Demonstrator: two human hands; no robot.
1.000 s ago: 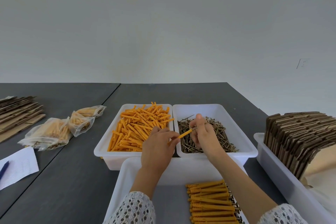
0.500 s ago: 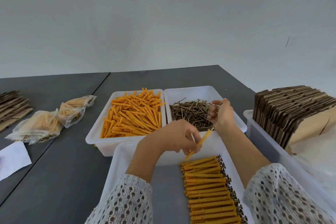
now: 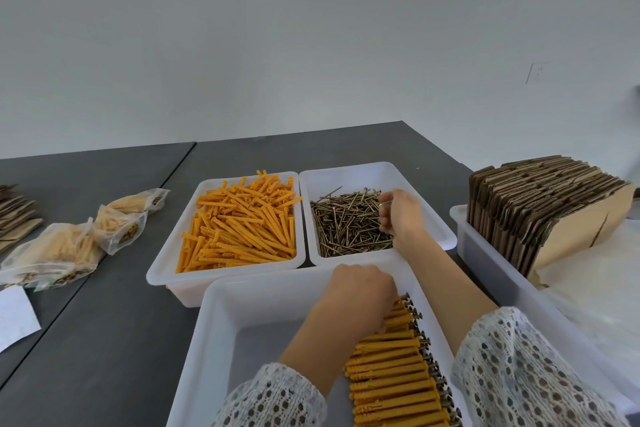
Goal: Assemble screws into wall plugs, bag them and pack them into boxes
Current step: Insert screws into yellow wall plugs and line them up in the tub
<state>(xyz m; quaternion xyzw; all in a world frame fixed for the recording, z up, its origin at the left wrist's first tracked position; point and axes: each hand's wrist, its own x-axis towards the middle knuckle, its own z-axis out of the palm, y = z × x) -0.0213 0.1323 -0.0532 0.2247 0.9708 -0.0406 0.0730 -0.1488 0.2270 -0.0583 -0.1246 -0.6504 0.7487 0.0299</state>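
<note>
My left hand [image 3: 360, 295] is down in the near white tray [image 3: 214, 322], knuckles up, fingers curled over the far end of a row of assembled orange plugs with screws [image 3: 391, 374]. Its fingertips and the plug it carried are hidden under it. My right hand [image 3: 401, 215] reaches into the tray of loose brown screws [image 3: 346, 225], fingers curled and pinching among them. Left of the screws stands a tray of loose orange wall plugs [image 3: 242, 225].
Filled clear bags [image 3: 69, 246] lie on the dark table at the left, with flat cardboard [image 3: 14, 211] and a white paper [image 3: 14, 315] beyond. A stack of folded cardboard boxes [image 3: 540, 198] stands in a long white tray [image 3: 485, 253] at the right.
My left hand brought the assembled plug from above the two trays down to the far end of the row. My right hand moved back into the screw pile.
</note>
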